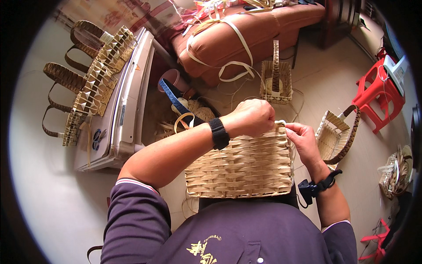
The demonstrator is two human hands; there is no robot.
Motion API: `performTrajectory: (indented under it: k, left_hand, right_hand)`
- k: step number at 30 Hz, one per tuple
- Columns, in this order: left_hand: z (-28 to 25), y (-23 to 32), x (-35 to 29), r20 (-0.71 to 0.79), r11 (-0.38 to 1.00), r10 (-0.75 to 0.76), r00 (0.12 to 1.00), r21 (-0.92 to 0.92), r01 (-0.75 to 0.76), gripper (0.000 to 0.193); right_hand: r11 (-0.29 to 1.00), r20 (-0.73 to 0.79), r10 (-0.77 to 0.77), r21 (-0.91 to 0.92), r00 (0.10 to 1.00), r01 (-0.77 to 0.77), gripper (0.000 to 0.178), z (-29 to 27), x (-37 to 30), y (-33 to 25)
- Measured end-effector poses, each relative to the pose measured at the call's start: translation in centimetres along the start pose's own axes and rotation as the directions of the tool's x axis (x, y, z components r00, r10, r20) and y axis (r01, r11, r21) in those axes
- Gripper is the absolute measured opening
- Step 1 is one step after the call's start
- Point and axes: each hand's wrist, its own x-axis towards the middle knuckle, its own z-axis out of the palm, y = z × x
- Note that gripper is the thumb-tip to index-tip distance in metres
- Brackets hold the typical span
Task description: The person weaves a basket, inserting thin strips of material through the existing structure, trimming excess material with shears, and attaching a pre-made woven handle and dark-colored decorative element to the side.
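Note:
A woven straw basket (239, 169) rests on my lap, its wide plaited side facing up. My left hand (252, 118) is closed in a fist over its far edge, close to the far right corner. What those fingers hold, if anything, is hidden behind the knuckles. At that same corner my right hand (303, 140) has thumb and fingers pinched on the basket's edge. A small pale loop or knot of strand shows between the two hands.
A handled basket (277, 86) stands on the floor ahead, another basket (334, 134) to the right. Several handled baskets (99, 79) line a cabinet at left, with scissors (97, 138). Pale strips (239, 37) drape over a brown sofa (233, 46). A red stool (380, 94) stands far right.

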Motion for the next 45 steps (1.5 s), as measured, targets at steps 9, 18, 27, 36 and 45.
performTrajectory:
  k: [9, 18, 27, 36, 45]
  left_hand:
    - [1.0, 0.1, 0.7, 0.026, 1.0, -0.021, 0.999, -0.008, 0.022, 0.025]
    - [-8.4, -1.2, -6.3, -0.253, 0.997, -0.072, 0.965, -0.059, 0.059, 0.042]
    - [-0.8, -13.6, -19.2, -0.485, 0.939, -0.303, 0.82, -0.298, 0.171, 0.035]
    - [5.0, -17.7, -19.8, -0.664, 0.969, -0.119, 0.738, 0.085, 0.232, 0.026]
    - [-3.4, -10.8, -19.2, -0.863, 0.846, -0.276, 0.424, -0.427, -0.319, 0.014]
  right_hand:
    - [0.998, 0.174, 0.032, -0.06, 0.984, -0.022, 0.012, -2.7, 1.7, 1.3]
    - [0.962, 0.154, 0.098, 0.24, 0.983, -0.134, 0.009, -8.4, 1.7, 0.7]
    - [0.925, 0.197, 0.09, 0.347, 0.976, -0.155, 0.012, -9.4, 1.6, 1.4]
    - [0.908, 0.195, 0.124, 0.374, 0.973, -0.19, 0.022, -7.7, 2.7, 2.3]
    - [0.949, 0.153, 0.158, 0.249, 0.975, -0.193, 0.018, -8.6, 2.5, 3.4]
